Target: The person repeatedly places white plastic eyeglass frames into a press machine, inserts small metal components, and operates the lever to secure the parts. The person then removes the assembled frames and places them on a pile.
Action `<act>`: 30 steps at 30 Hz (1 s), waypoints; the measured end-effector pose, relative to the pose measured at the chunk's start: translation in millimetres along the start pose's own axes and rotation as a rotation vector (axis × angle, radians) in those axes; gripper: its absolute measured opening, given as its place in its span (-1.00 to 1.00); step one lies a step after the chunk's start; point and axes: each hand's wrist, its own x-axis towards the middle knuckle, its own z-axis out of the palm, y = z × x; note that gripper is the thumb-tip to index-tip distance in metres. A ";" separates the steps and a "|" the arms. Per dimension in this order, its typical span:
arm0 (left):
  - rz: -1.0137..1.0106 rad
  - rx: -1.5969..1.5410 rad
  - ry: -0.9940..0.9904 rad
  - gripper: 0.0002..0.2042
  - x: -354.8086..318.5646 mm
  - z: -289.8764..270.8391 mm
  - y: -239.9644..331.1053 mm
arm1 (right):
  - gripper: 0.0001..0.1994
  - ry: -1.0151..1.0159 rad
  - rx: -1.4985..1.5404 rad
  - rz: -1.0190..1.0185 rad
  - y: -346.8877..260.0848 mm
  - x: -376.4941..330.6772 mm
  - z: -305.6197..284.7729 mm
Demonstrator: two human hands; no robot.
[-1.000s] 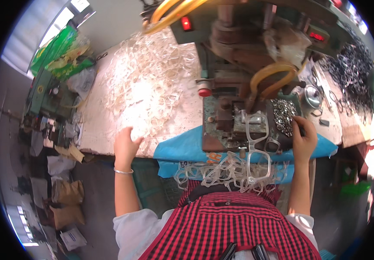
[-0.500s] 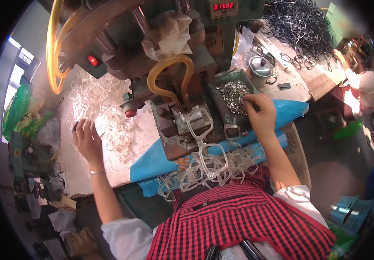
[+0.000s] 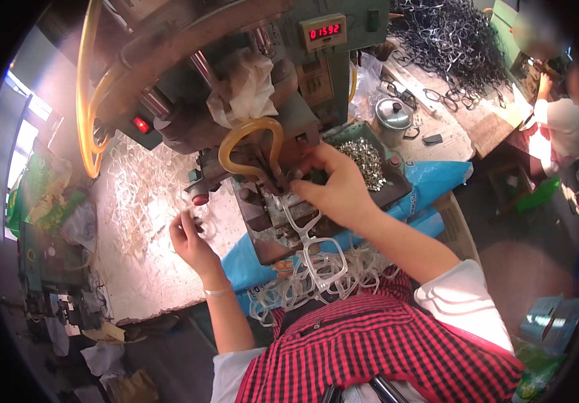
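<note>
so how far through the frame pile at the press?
Done: clear frames bunched in the lap. In hand: right hand at a frame on the fixture; left hand pinching a frame from the bench heap. Left: that heap is large, so far from finished.

Black frames heap (image 3: pixel 451 40) beside lidded metal pot (image 3: pixel 394 113)

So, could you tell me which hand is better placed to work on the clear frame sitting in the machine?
Probably the right hand: its fingers are already at the clear frame on the machine's fixture, while the left hand is off at the pile of clear frames on the bench.
</note>
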 end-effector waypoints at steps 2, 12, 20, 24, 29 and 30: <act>-0.059 -0.246 -0.028 -0.91 -14.4 -7.7 -3.5 | -0.46 -0.005 0.121 0.049 0.6 0.4 9.2; 0.505 -0.418 -0.342 -0.83 -9.5 40.6 133.6 | -0.45 -0.006 0.435 0.144 -17.3 -6.9 22.1; 0.978 0.220 -0.507 -0.87 -64.0 33.9 118.8 | -0.76 0.036 -0.565 -0.258 27.8 -4.8 -44.2; 1.345 0.224 -0.706 -0.75 -69.4 61.2 112.9 | -0.79 0.157 -0.990 -0.195 89.5 -22.4 -79.6; 1.354 0.195 -0.702 -0.72 -74.1 67.6 102.8 | -0.87 0.197 -0.941 -0.241 91.9 -12.9 -74.6; 1.341 0.195 -0.709 -0.71 -75.4 67.1 101.8 | -0.88 0.201 -0.939 -0.223 92.2 -7.8 -69.4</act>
